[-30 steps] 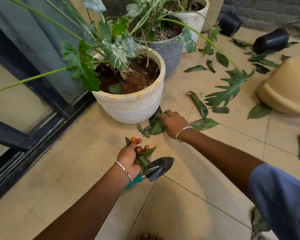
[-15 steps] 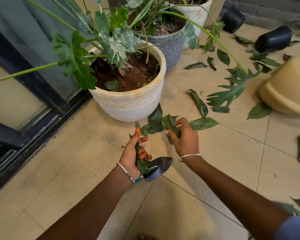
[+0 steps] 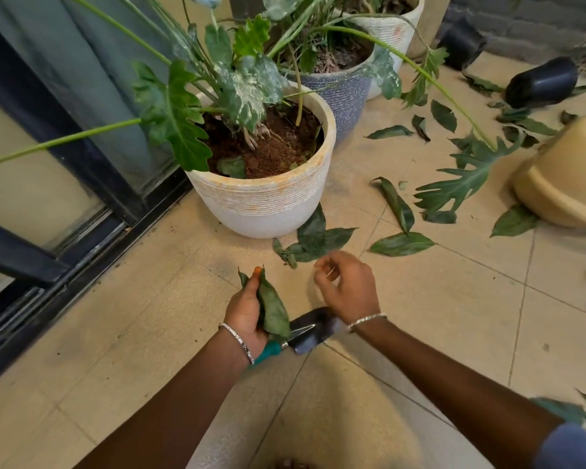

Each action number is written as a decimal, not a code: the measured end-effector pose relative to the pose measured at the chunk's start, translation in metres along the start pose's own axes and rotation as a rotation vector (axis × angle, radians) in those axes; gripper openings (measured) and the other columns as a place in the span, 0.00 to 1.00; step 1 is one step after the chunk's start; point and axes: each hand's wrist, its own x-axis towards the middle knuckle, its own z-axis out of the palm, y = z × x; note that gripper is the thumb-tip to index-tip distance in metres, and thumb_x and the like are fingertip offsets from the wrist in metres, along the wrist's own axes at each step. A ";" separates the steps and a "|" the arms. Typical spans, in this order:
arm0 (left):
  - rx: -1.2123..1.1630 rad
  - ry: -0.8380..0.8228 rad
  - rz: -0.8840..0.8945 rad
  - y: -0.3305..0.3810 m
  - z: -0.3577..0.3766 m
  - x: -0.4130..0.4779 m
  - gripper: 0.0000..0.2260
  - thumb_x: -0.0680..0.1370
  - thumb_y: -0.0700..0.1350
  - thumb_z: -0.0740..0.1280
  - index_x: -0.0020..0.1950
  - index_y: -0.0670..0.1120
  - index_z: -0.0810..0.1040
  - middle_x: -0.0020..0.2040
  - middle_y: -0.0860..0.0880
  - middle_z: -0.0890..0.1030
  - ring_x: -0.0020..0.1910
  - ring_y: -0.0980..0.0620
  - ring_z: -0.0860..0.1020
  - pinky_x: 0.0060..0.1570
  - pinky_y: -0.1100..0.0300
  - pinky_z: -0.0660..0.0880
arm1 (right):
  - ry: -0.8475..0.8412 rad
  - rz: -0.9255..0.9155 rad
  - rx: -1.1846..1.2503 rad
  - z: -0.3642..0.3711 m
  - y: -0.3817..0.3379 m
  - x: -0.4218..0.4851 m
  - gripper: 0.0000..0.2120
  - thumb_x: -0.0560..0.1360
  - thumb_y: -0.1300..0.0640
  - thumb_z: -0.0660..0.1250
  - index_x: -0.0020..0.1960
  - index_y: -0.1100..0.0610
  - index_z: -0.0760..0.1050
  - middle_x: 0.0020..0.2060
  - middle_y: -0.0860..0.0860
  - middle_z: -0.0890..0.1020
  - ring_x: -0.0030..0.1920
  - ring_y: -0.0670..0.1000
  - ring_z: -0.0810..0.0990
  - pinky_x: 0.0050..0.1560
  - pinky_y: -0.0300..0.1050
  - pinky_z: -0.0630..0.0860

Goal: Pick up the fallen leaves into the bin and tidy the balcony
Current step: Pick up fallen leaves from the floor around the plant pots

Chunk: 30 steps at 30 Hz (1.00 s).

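Observation:
My left hand (image 3: 246, 309) grips a bunch of green leaves (image 3: 273, 311) together with a small trowel (image 3: 307, 333) that has a teal handle and a dark blade. My right hand (image 3: 347, 286) hovers just right of it with loosely curled fingers and holds nothing. A cluster of fallen leaves (image 3: 313, 240) lies on the tiles at the foot of the white pot (image 3: 268, 204). Two more leaves (image 3: 401, 243) (image 3: 396, 203) lie to the right, and several others are scattered toward the back right.
A grey-blue pot (image 3: 339, 93) and another white pot (image 3: 391, 28) stand behind the first. A beige bin (image 3: 562, 184) lies tipped at the right edge. Two black pots (image 3: 542, 82) (image 3: 462, 42) lie on the floor at the back. A sliding glass door (image 3: 65, 184) runs along the left.
My right hand lifted a leaf from the cluster by the white pot, passed it into my left hand's bunch and let go. My left hand closed around the larger bunch.

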 end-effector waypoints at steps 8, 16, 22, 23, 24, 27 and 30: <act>-0.079 -0.145 -0.016 0.005 -0.019 -0.005 0.11 0.70 0.50 0.75 0.45 0.45 0.79 0.39 0.47 0.82 0.35 0.53 0.81 0.35 0.60 0.79 | -0.388 -0.018 -0.656 0.024 0.045 0.063 0.25 0.78 0.46 0.63 0.74 0.42 0.65 0.72 0.55 0.66 0.69 0.60 0.65 0.62 0.59 0.68; -0.103 -0.137 -0.004 0.006 -0.028 -0.009 0.11 0.75 0.49 0.71 0.38 0.46 0.74 0.30 0.50 0.72 0.26 0.55 0.71 0.26 0.63 0.73 | -0.176 -0.101 -0.608 0.035 0.040 0.054 0.09 0.76 0.65 0.64 0.50 0.58 0.82 0.45 0.56 0.82 0.47 0.56 0.81 0.46 0.47 0.75; -0.079 -0.105 0.006 0.001 -0.023 -0.009 0.13 0.72 0.53 0.72 0.35 0.49 0.72 0.27 0.52 0.68 0.22 0.56 0.66 0.22 0.64 0.67 | -0.252 -0.073 -0.425 0.019 0.044 0.041 0.22 0.73 0.50 0.73 0.64 0.56 0.76 0.51 0.54 0.81 0.50 0.55 0.79 0.48 0.47 0.76; -0.076 -0.110 0.006 0.001 -0.022 -0.010 0.13 0.70 0.53 0.73 0.35 0.49 0.72 0.26 0.52 0.67 0.21 0.56 0.65 0.21 0.64 0.66 | -0.252 -0.063 -0.419 0.019 0.046 0.039 0.20 0.73 0.49 0.73 0.62 0.56 0.78 0.49 0.54 0.81 0.49 0.55 0.79 0.46 0.46 0.75; -0.068 -0.114 0.005 0.002 -0.021 -0.011 0.14 0.68 0.54 0.73 0.34 0.49 0.71 0.25 0.53 0.66 0.21 0.56 0.64 0.20 0.65 0.65 | -0.242 -0.044 -0.402 0.019 0.046 0.037 0.17 0.73 0.50 0.73 0.59 0.56 0.80 0.48 0.54 0.81 0.48 0.54 0.79 0.45 0.46 0.74; -0.051 -0.111 -0.012 0.004 -0.017 -0.014 0.18 0.65 0.54 0.75 0.31 0.50 0.67 0.25 0.53 0.64 0.21 0.56 0.62 0.20 0.65 0.63 | -0.203 0.024 -0.329 0.018 0.044 0.025 0.08 0.75 0.56 0.70 0.52 0.57 0.82 0.46 0.54 0.84 0.47 0.54 0.80 0.46 0.44 0.73; -0.068 -0.135 -0.011 0.002 -0.015 -0.017 0.16 0.65 0.52 0.76 0.33 0.50 0.69 0.26 0.53 0.64 0.21 0.55 0.61 0.21 0.65 0.62 | -0.179 0.072 -0.270 0.015 0.045 0.014 0.04 0.75 0.59 0.69 0.47 0.57 0.82 0.42 0.53 0.83 0.44 0.53 0.80 0.45 0.44 0.74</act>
